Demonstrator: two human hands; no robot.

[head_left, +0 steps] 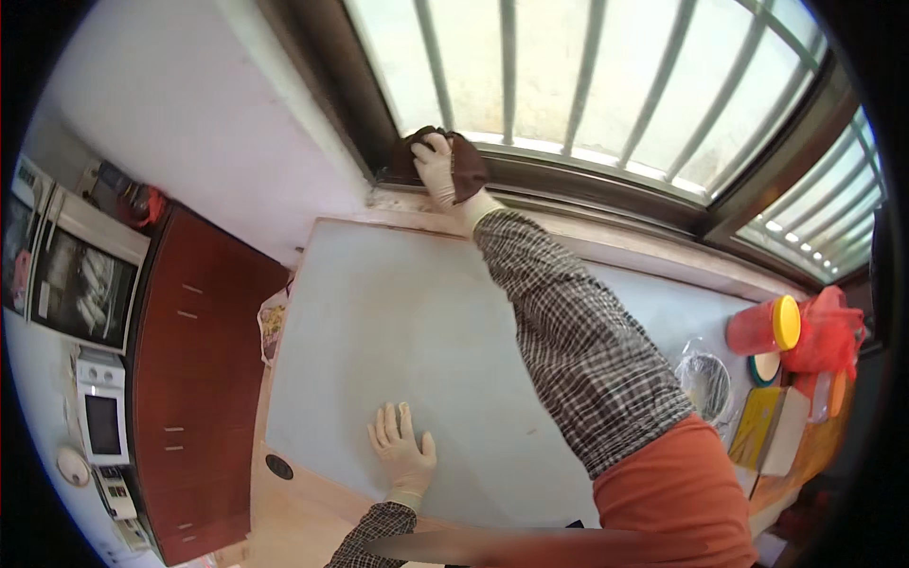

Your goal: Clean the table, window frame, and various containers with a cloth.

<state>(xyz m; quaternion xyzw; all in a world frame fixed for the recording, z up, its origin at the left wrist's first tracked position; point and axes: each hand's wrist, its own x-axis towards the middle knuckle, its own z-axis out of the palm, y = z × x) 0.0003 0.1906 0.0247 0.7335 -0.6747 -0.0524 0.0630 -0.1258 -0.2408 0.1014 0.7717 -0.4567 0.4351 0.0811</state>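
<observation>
The right sleeve [587, 350], checked with an orange upper part, fills the near foreground and stretches far across the desk [379, 322] to the window sill [606, 241]. At its end the gloved right hand [437, 168] presses a dark brown cloth [464, 163] into the left corner of the window frame; the grip is closed over the cloth, fingers bent on top of it and holding it flat against the frame rather than lifting it. The left hand [402, 452], also gloved, lies palm down on the near part of the pale blue desk with its fingers spread and nothing in it, which looks like a prop for the body during so long a reach. White bars [587, 66] stand close behind the cloth and leave little room above the frame. On the desk's right end, well apart from both hands, stand a red jar [757, 327] with a yellow lid, a red net bag [833, 331], a bagged bowl [705, 383] and a yellow box [762, 426]. To the left, below the desk edge, are a red-brown cabinet [189, 379] and an oven [80, 284]. Nothing lies on the stretch of desk between the hands.
</observation>
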